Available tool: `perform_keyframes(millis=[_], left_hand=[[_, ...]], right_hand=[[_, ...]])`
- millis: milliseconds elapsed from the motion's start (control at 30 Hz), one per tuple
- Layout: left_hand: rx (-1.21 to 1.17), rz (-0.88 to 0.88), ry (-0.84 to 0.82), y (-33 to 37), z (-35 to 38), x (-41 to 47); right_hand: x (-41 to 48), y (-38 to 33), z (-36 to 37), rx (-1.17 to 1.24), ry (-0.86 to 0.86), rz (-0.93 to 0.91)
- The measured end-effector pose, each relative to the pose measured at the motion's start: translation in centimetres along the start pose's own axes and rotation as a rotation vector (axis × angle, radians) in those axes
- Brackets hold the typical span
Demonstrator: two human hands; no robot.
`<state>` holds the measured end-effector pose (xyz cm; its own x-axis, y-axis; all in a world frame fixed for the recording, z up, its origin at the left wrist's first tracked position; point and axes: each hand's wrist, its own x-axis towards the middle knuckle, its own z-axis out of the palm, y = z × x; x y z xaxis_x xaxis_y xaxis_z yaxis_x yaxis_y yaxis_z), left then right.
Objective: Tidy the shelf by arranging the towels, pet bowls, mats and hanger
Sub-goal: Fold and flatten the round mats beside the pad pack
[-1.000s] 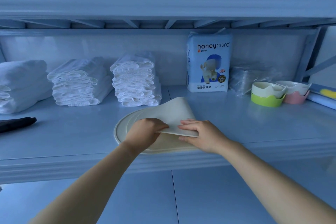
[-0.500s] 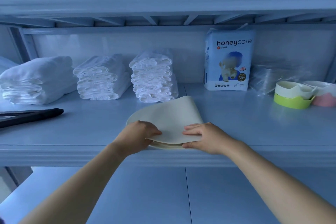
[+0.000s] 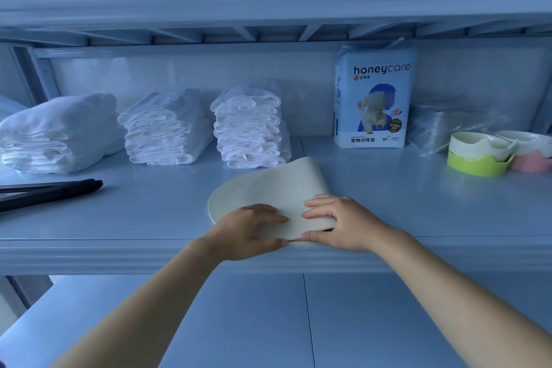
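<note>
A cream round mat (image 3: 268,188) lies folded near the shelf's front edge. My left hand (image 3: 248,230) and my right hand (image 3: 337,222) both pinch its near folded edge, fingers on top and thumbs below. Three stacks of white towels stand behind: a left stack (image 3: 56,134), a middle one (image 3: 164,128) and a right one (image 3: 251,125). A black hanger (image 3: 50,190) lies at the far left. Pet bowls sit at the right: a white bowl in a green base (image 3: 478,155) and one in a pink base (image 3: 531,155).
A blue "honeycare" pad pack (image 3: 373,98) stands upright against the back wall. Crumpled clear plastic wrap (image 3: 442,122) lies beside it, behind the bowls. The shelf board (image 3: 119,218) has a raised front lip; another board runs close overhead.
The mat has been folded further over itself, so the flat round part under it no longer shows. Both hands slid nearer the shelf's front edge. The camera view turned left.
</note>
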<state>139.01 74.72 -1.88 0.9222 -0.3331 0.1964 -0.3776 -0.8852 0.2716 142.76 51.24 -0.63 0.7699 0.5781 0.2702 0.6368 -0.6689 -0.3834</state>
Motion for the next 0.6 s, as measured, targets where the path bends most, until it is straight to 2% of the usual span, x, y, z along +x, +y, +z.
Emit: perform_keyframes(millis=[267,600], left_hand=[[-0.012,-0.017,-0.026,0.9,0.2,1.0],[-0.010,-0.042,-0.053,1.8,0.4,2.0]], right_hand=[[-0.6,0.9,-0.3,0.022,0.004,-0.004],[-1.5,2.8,-1.0,0.116,0.122,0.024]])
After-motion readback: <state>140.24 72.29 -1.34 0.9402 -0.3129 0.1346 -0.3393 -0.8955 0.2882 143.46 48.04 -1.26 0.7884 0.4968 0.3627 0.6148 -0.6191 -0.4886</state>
